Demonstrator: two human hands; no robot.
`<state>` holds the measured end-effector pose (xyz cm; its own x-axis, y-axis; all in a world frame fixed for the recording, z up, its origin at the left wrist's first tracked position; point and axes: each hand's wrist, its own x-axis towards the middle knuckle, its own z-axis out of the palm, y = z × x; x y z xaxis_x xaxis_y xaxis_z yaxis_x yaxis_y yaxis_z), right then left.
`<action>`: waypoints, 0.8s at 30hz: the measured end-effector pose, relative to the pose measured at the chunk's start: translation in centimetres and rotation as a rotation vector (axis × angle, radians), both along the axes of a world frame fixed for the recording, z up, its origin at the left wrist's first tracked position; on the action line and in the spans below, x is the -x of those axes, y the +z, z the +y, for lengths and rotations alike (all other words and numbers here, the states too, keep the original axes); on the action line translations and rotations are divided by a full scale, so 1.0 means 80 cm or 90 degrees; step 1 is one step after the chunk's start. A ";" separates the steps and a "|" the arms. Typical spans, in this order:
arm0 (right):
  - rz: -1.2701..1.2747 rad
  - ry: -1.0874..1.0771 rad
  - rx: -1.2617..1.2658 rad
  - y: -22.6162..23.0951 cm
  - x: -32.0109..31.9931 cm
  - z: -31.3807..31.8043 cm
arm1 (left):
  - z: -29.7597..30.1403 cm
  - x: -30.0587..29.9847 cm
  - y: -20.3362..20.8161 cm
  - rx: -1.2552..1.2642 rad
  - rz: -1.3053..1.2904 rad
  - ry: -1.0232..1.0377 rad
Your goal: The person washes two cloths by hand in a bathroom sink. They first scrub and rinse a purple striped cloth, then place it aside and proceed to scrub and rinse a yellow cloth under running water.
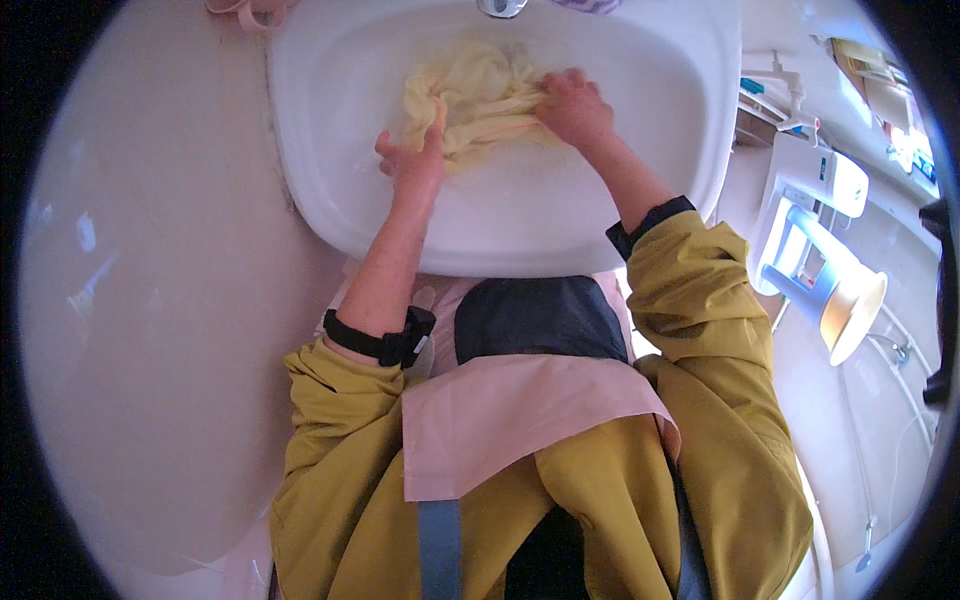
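A wet, pale yellow cloth (490, 105) with an orange stripe along it lies bunched in the white washbasin (330, 200), in what looks like cloudy water. My right hand (577, 107) has its fingers curled around the cloth's right end. At the lower left of the cloth is my left hand (408, 160), its thumb against the fabric and its fingers apart from the thumb. Part of the left fingers cannot be made out.
A chrome tap (501, 8) stands at the basin's far edge. Pink straps (250, 14) lie at the upper left, and a purple patterned item (590, 4) sits behind the rim. On the right are a white wall-mounted unit (820, 175) and a blue-and-yellow stool-like object (822, 285).
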<state>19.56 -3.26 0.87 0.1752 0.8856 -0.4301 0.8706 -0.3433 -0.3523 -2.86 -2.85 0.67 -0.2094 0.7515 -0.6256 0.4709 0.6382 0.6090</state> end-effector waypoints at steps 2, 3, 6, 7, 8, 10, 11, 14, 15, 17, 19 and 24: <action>-0.034 -0.070 -0.005 -0.003 0.004 0.002 | -0.002 -0.009 0.007 0.117 -0.196 0.149; -0.018 -0.119 -0.014 -0.019 0.014 -0.007 | -0.002 -0.017 0.007 0.201 -0.322 0.185; 0.259 -0.151 0.003 -0.032 0.047 -0.010 | 0.007 -0.041 0.007 0.313 -0.531 0.306; 0.279 -0.187 0.035 -0.021 0.069 -0.011 | 0.011 -0.044 0.004 0.301 -0.576 0.320; 0.329 -0.207 0.036 0.006 0.089 -0.012 | 0.016 -0.047 0.002 0.291 -0.624 0.334; 0.395 -0.214 0.007 0.062 0.117 -0.024 | 0.026 -0.043 -0.003 0.221 -0.727 0.298; 0.409 -0.197 -0.021 0.082 0.127 -0.032 | 0.030 -0.033 -0.015 0.253 -0.745 0.233; 0.333 -0.178 -0.059 0.114 0.136 -0.032 | 0.025 -0.013 -0.059 0.216 -0.881 0.155; 0.283 -0.178 -0.061 0.117 0.138 -0.032 | 0.023 -0.010 -0.065 0.206 -0.929 0.128; 0.182 -0.167 -0.074 0.098 0.122 -0.021 | 0.022 -0.043 -0.019 0.179 -0.773 0.180; 0.107 -0.194 -0.103 0.059 0.092 -0.009 | 0.020 -0.051 -0.005 0.188 -0.688 0.246; -0.105 -0.097 -0.212 0.004 0.003 -0.004 | 0.009 -0.051 0.048 0.053 -0.481 0.092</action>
<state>19.32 -3.62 1.20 0.3576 0.9305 -0.0790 0.8728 -0.3631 -0.3261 1.21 -2.12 4.52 0.2044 0.6933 -0.6911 -0.1455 0.7197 0.6789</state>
